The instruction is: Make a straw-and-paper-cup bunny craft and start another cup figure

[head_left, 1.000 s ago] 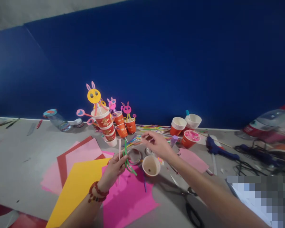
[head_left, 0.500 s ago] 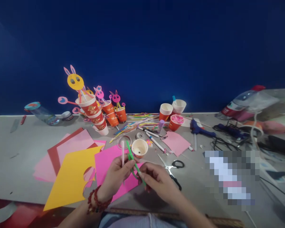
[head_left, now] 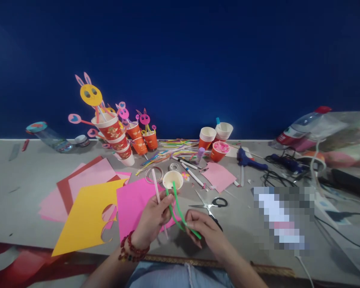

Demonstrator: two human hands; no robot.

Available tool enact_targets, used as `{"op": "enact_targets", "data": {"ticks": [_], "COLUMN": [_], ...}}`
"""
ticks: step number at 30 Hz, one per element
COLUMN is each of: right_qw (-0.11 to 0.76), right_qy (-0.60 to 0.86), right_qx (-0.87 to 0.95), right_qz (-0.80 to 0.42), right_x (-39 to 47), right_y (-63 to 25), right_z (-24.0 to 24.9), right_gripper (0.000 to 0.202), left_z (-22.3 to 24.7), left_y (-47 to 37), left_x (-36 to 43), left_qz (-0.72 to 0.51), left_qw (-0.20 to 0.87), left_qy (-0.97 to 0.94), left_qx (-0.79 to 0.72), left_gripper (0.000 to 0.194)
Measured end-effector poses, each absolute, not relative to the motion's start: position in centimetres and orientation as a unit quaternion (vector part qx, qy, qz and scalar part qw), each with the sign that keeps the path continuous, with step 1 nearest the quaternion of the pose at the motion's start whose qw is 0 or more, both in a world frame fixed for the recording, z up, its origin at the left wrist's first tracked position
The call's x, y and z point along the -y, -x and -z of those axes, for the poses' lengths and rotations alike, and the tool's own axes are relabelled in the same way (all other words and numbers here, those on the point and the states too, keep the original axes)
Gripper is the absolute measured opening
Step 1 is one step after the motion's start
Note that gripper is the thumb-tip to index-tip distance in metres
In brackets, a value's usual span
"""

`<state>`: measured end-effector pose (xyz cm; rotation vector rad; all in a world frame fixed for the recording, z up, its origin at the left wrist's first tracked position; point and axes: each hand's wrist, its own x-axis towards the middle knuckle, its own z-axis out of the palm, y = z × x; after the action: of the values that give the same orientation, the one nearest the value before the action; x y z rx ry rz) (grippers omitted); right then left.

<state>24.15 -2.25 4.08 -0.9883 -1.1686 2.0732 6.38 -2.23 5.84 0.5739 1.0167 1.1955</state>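
Back edge of the grey bench (head_left: 18,192), left end: clear plastic jar (head_left: 52,138) with teal lid, lying on its side. Nearer the front: overlapping red and pale pink paper sheets (head_left: 91,176), then a yellow card (head_left: 84,216) with rounded cut-outs, lapping over them. Near the back edge, left of centre: stack of red-and-white paper cups (head_left: 110,132), topped by a round yellow paper rabbit face (head_left: 91,95). Further right, flat: magenta paper sheet (head_left: 132,204).

At the left hand (head_left: 154,214), near the front edge: fingers closed, pinching a thin pale pink straw (head_left: 155,185), slanted, plus the upper part of a bright green flexible stem (head_left: 178,207). One piece doubled or two: cannot tell. Just beyond: round white paper cup (head_left: 168,177), mouth up. Green length slack between both hands. At the right hand (head_left: 201,228): fingers curled in, gripping the lower green end. Just beside, lying spread: black-handled metal scissors (head_left: 209,206). Toward the back edge: red paper cup (head_left: 218,155) filled with pink pieces; right of that, dark blue plastic glue gun (head_left: 253,163).
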Motion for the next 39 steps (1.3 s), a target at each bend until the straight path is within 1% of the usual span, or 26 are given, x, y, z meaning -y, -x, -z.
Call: {"op": "enact_targets", "data": {"ticks": [4,10,13,18,22,27,35,39], "right_qw": [0.245,0.214,0.204,0.239,0.19,0.185,0.195,0.204], "right_qy": [0.381,0.378,0.374,0.359,0.31,0.302,0.344,0.342], "right_qx": [0.448,0.446,0.455,0.497,0.502,0.52,0.59,0.666], "right_qz": [-0.771,-0.783,-0.782,-0.753,-0.785,-0.778,-0.704,-0.631], "right_x": [2.3,2.0,1.6,1.3,1.6,2.0,2.5,2.3], "right_y": [-24.5,-24.9,-25.1,-25.0,-24.6,-23.8,-23.2,-23.7], "right_z": [-4.2,-3.8,-3.3,-3.1,-3.0,-2.4,-3.2,-4.4], "right_gripper": [0.021,0.02,0.026,0.037,0.044,0.051,0.054,0.05], "left_z": [-5.6,-5.5,-5.9,-6.5,-6.4,-6.1,-5.5,-5.6], "left_y": [-6.5,-6.4,-6.4,-6.2,-6.2,-6.4,-6.5,-5.6], "left_x": [2.1,1.8,1.7,1.6,1.7,1.8,2.4,2.6], "left_qz": [-0.524,-0.504,-0.504,-0.513,-0.515,-0.547,-0.593,-0.595], "left_qw": [0.67,0.676,0.684,0.685,0.675,0.634,0.569,0.572], "left_qy": [-0.269,-0.273,-0.261,-0.253,-0.266,-0.265,-0.257,-0.265], "left_qx": [-0.452,-0.464,-0.458,-0.451,-0.456,-0.478,-0.508,-0.499], "left_gripper": [0.054,0.046,0.046,0.048,0.048,0.05,0.054,0.051]}}
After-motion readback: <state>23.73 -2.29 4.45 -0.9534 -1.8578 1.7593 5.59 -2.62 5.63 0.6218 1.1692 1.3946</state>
